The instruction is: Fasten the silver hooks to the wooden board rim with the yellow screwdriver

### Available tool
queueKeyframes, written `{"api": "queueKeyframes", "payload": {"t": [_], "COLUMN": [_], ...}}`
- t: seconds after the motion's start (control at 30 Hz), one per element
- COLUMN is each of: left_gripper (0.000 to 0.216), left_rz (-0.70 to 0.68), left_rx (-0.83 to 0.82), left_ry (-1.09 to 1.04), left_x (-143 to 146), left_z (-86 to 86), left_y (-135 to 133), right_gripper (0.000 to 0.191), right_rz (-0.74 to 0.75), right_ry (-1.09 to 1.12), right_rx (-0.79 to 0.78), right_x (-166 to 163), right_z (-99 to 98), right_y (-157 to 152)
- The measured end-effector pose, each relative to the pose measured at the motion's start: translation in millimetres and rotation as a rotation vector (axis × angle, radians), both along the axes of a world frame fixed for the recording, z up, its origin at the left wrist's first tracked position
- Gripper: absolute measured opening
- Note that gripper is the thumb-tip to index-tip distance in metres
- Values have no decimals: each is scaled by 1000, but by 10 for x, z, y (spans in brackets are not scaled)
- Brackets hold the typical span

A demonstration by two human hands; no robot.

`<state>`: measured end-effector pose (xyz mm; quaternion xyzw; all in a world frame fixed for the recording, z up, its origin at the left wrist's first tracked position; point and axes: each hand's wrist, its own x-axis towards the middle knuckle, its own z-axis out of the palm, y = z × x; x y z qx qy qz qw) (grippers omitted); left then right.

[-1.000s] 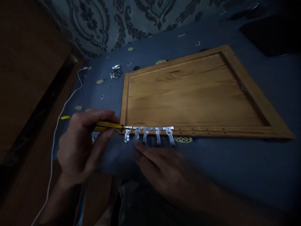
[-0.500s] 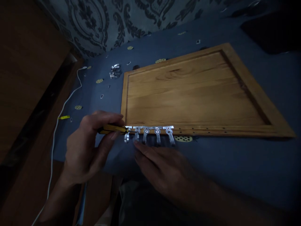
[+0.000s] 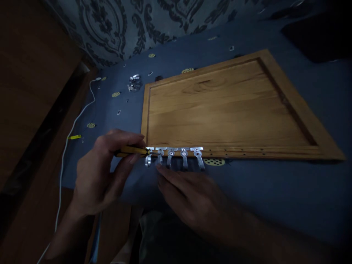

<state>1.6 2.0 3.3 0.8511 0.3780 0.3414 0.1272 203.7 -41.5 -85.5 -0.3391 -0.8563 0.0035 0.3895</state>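
Observation:
A wooden panel [image 3: 220, 106] with a raised frame lies flat on a blue patterned cloth [image 3: 275, 194]. Several small metal hooks [image 3: 173, 157] are screwed in a row along its near edge, at the left. My left hand [image 3: 101, 172] is closed around a yellow-handled screwdriver [image 3: 132, 150], whose tip sits at the leftmost hook [image 3: 149, 156]. My right hand [image 3: 189, 194] rests on the cloth just below the hooks, fingers stretched flat, fingertips touching the second hook from the left.
A small heap of loose metal hooks [image 3: 134, 83] lies on the cloth beyond the panel's left corner. A white cable [image 3: 74, 124] runs down the cloth's left edge. A patterned wall [image 3: 123, 25] stands behind; a dark object [image 3: 316, 36] sits far right.
My left hand slid right along the screwdriver handle toward the leftmost hook, covering more of the handle. My right hand stays put.

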Motion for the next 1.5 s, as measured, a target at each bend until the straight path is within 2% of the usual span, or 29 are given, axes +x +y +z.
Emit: {"api": "queueKeyframes", "payload": {"t": [0.3, 0.7, 1.0, 1.13, 1.2, 1.5], "left_gripper": [37, 19, 8, 9, 11, 21], "left_rz": [2, 54, 138, 181, 201, 101], "left_rx": [-8, 44, 129, 128, 135, 117], "left_ry": [58, 139, 244, 251, 259, 226], "left_x": [-34, 25, 131, 154, 152, 156], "left_z": [0, 78, 122, 110, 99, 122], "left_y": [-10, 29, -16, -29, -28, 28], "right_gripper": [29, 26, 30, 36, 34, 27], "right_rz": [-26, -14, -8, -21, -17, 2], "right_ry": [-15, -26, -56, -23, -15, -75], "right_rx": [10, 26, 23, 1, -16, 25], "right_x": [-2, 3, 28, 2, -7, 46], "right_z": [23, 40, 21, -2, -9, -54], "right_y": [-11, 2, -5, -2, -3, -10]}}
